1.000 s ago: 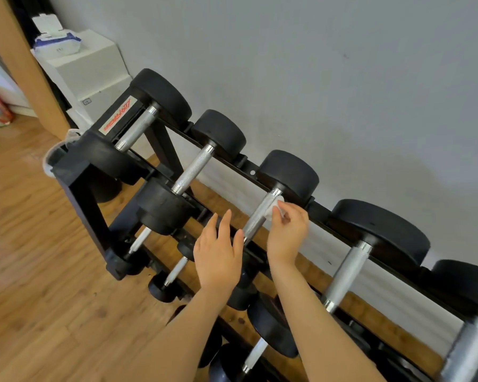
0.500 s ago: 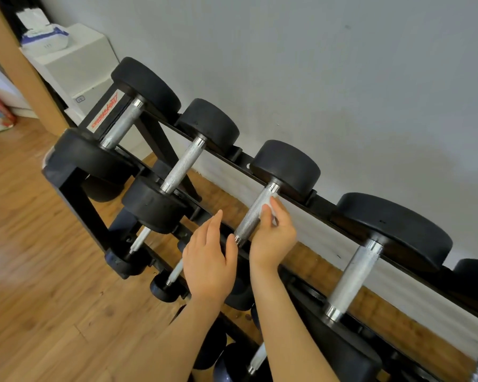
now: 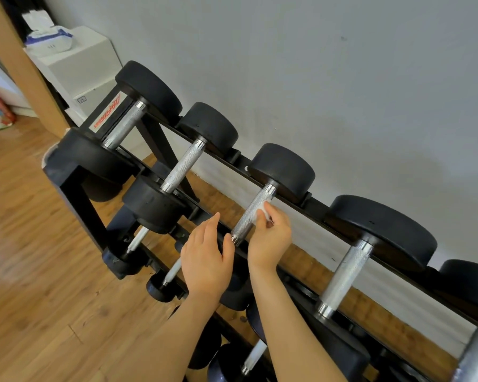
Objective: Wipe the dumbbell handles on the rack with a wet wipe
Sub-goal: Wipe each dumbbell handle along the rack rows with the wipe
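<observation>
While the right hand (image 3: 269,238) pinches a small white wet wipe (image 3: 262,213) against the upper part of a knurled silver dumbbell handle (image 3: 253,213), its fingers are curled round the wipe and press it to the right side of the metal bar. That handle belongs to the third black round-headed dumbbell (image 3: 283,170) from the left on the top tier of a black steel dumbbell rack (image 3: 75,188), which stands just beside a grey painted wall (image 3: 315,64). The left hand (image 3: 206,260) holds nothing: its fingers are straight and relaxed, the palm facing down over the near head of the same dumbbell, the thumb close to the lower end of the handle; whether it touches the rubber cannot be told. Two more dumbbells lie to the left on the same tier, with handles at (image 3: 126,125) and (image 3: 182,166), and a larger one lies to the right with a thick silver handle (image 3: 345,274). Smaller dumbbells with thin white handles (image 3: 174,271) sit on the lower tiers. Beyond the rack's far end, a white cabinet (image 3: 86,67) carries a white and blue pack of wet wipes (image 3: 49,41) with its flap open. Brown wooden plank flooring (image 3: 39,299) runs under the rack.
</observation>
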The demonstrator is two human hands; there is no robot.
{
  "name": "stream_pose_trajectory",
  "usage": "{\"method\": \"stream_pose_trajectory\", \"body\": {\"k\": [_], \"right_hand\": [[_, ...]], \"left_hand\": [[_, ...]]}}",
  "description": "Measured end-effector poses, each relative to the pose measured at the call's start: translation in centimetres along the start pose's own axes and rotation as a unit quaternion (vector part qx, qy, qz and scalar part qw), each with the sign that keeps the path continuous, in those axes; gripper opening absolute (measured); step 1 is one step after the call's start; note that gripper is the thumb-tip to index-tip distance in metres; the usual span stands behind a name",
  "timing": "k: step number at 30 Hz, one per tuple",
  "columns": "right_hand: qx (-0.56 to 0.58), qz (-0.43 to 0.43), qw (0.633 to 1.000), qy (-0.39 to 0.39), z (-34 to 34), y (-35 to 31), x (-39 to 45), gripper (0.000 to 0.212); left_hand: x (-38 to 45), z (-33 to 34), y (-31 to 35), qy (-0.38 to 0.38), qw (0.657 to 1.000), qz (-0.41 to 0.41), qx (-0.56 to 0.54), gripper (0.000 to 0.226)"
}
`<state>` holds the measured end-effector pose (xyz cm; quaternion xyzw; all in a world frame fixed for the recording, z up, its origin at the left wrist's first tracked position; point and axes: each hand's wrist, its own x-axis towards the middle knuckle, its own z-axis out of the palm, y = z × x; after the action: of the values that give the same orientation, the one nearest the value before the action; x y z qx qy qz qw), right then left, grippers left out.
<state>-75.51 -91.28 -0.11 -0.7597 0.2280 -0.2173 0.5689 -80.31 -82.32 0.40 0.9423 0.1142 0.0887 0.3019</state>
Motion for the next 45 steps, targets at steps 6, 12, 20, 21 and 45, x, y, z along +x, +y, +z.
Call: {"method": "stream_pose_trajectory", "body": {"k": [6, 12, 20, 21, 45], "right_hand": [[-0.021, -0.024, 0.999, 0.023, 0.7, -0.8, 2.5, 0.024], [-0.018, -0.032, 0.999, 0.006, 0.3, 0.4, 0.1, 0.027], [-0.157, -0.135, 0.977, -0.047, -0.4, -0.5, 2.7, 0.026], [-0.184, -0.149, 0.97, -0.062, -0.6, -0.5, 2.9, 0.027], [-0.316, -0.393, 0.835, -0.22, -3.5, 1.4, 5.7, 0.032]], "left_hand": [[0.0, 0.0, -0.1, -0.007, 1.0, -0.003, 0.0, 0.058], [0.1, 0.0, 0.0, -0.012, 1.0, -0.005, -0.004, 0.058], [0.0, -0.2, 0.0, -0.016, 1.0, -0.003, -0.008, 0.057], [0.1, -0.2, 0.0, -0.016, 1.0, -0.003, -0.009, 0.056], [0.1, -0.1, -0.3, -0.011, 1.0, 0.002, -0.01, 0.055]]}}
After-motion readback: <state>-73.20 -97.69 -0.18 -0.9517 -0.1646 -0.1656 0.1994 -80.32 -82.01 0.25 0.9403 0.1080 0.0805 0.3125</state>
